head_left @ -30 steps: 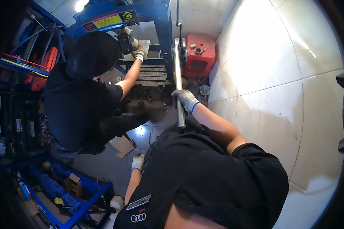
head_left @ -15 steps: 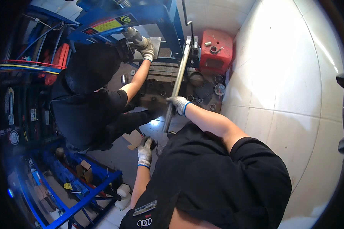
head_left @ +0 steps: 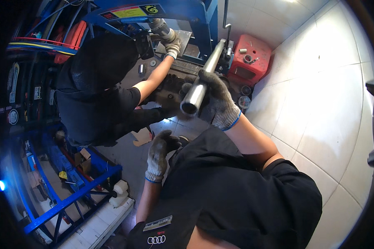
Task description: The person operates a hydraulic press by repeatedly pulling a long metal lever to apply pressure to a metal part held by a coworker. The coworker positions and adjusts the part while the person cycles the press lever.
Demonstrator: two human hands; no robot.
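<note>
Head view. The wearer's right hand (head_left: 218, 99), in a dark knit glove with a pale cuff, sits just above frame centre, fingers wrapped closed around a long steel tube (head_left: 199, 85). The tube runs from its open round end near centre up toward a pump block beside the blue press frame (head_left: 203, 18) at upper centre. The left hand (head_left: 160, 151), gloved alike, hangs lower centre, fingers loosely curled and gripping nothing.

A co-worker in black crouches at upper left; that person's gloved hand (head_left: 172, 46) rests at the press ram, over dark metal parts on the bed.

Risks, as judged: the co-worker's hand lies right under the ram, so a stroke of the tube while it rests there could pinch it. The tube is smooth and polished; a gloved grip could slide off under load. The open end points back at the wearer.

Materials: tube bright, cylindrical, hollow. Press frame painted blue, boxy. Red metal box (head_left: 253, 58) at upper right, flat-topped. Floor of glossy pale tiles (head_left: 320, 103), likely slick. Blue tubular rack (head_left: 70, 195) at lower left, cluttered.
</note>
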